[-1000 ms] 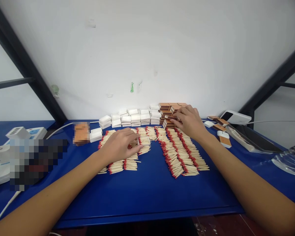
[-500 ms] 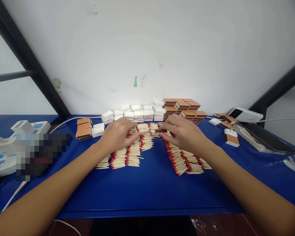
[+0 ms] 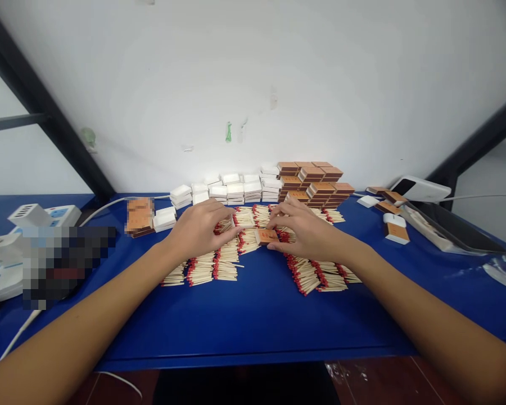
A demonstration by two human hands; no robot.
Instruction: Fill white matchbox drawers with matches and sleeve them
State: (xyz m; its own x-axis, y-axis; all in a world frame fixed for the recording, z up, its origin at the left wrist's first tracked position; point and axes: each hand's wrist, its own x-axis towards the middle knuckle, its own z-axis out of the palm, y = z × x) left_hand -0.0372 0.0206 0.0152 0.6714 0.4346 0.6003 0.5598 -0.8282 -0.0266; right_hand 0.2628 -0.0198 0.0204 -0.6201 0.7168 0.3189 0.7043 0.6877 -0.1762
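My left hand (image 3: 200,229) pinches a white matchbox tray (image 3: 244,220) between thumb and fingers; matches appear to lie in it. Just right of the tray, my right hand (image 3: 301,229) grips an orange matchbox sleeve (image 3: 266,237) at its right end, printed face up. The tray and the sleeve are close together but not joined. Under and around both hands lie rows of red-tipped matches, one group at left (image 3: 202,269) and another at right (image 3: 306,275). My palms and forearms cover parts of these rows.
White trays (image 3: 235,191) stand stacked along the wall, beside a pile of orange matchboxes (image 3: 320,174). More orange boxes (image 3: 140,216) sit at left. A power strip (image 3: 67,216) is at far left; loose boxes (image 3: 396,232) and a white device (image 3: 421,189) are at right.
My right hand has tipped the matchbox sleeve from its brown side to its orange face and lowered it slightly. My left hand keeps its pinch on the tray. The view has shifted slightly.
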